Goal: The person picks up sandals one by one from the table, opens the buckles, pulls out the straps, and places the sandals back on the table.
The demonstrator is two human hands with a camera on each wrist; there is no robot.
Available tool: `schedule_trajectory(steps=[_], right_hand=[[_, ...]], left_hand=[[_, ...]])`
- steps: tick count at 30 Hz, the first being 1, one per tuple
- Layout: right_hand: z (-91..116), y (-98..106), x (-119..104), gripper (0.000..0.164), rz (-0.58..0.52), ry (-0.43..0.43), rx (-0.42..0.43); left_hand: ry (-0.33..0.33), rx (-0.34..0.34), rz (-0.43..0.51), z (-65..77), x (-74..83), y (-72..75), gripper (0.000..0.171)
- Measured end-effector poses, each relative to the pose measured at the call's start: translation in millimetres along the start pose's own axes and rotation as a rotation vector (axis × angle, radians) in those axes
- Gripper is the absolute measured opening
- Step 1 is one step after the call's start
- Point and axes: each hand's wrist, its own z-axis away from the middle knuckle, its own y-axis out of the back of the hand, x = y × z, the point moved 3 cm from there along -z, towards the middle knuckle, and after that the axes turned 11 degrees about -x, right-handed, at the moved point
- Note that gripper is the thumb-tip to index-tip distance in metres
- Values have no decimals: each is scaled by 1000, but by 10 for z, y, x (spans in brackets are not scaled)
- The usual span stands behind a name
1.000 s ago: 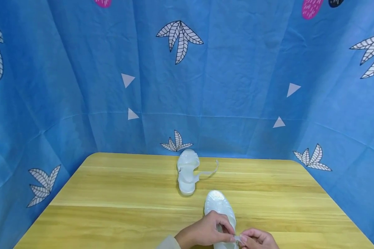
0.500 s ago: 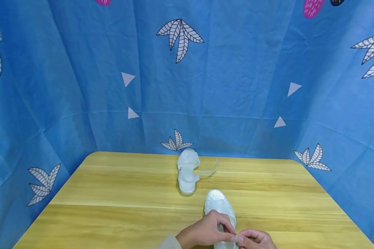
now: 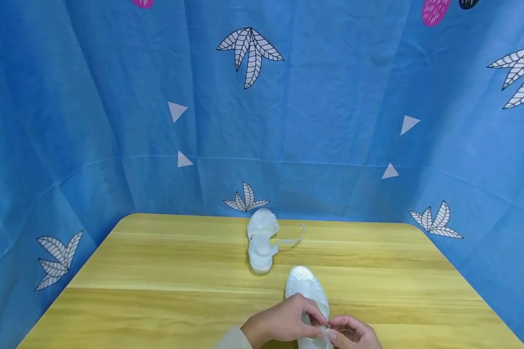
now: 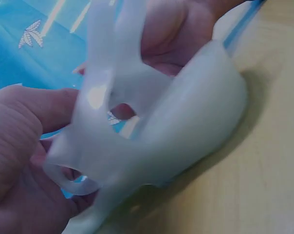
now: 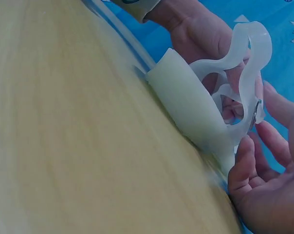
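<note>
A whitish translucent jelly sandal (image 3: 304, 281) lies near the front of the table, its toe pointing away. My left hand (image 3: 288, 320) reaches over it from the left and pinches the ankle strap (image 4: 96, 92) between thumb and fingers. Close against those fingertips, my right hand (image 3: 353, 333) pinches the strap beside a small metal buckle (image 5: 255, 113). In the right wrist view the strap rises in a loop (image 5: 259, 41) above the heel (image 5: 186, 100). Fingers partly hide the strap's end. The matching sandal (image 3: 262, 240) lies farther back, its strap (image 3: 292, 241) loose to the right.
Both sandals are on a wooden table (image 3: 157, 271) with rounded far corners. A blue patterned cloth (image 3: 332, 97) hangs behind the table and along both sides. A pale sleeve (image 3: 233, 339) covers my left wrist.
My right hand has shifted slightly left, closer to my left fingertips, and its fingers have changed position at the strap. The left hand and both sandals have stayed about where they were.
</note>
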Motion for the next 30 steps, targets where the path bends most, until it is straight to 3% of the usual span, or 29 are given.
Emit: schedule_trajectory(steps=[3,6,10,16,22,30], right_hand=[[3,-45,-37,22,25,88,-76],[11,-70,-59,30,66,123,-58],[15,-90,-91,23,108,152,-9],[34,-138,-136,11,123,112,-6],[64,-234,-197,16,268,196,121],[75,-235,-242,15,293,134,131]], left_hand=[[4,-5,-120,26,61,32,14],[-1,23,-266,26,143,33,11],[17,76,-409,19,211,24,10],[65,140,-582,19,232,9,11],[100,165,-638,27,244,5,12],[110,145,-688,31,259,9,12]])
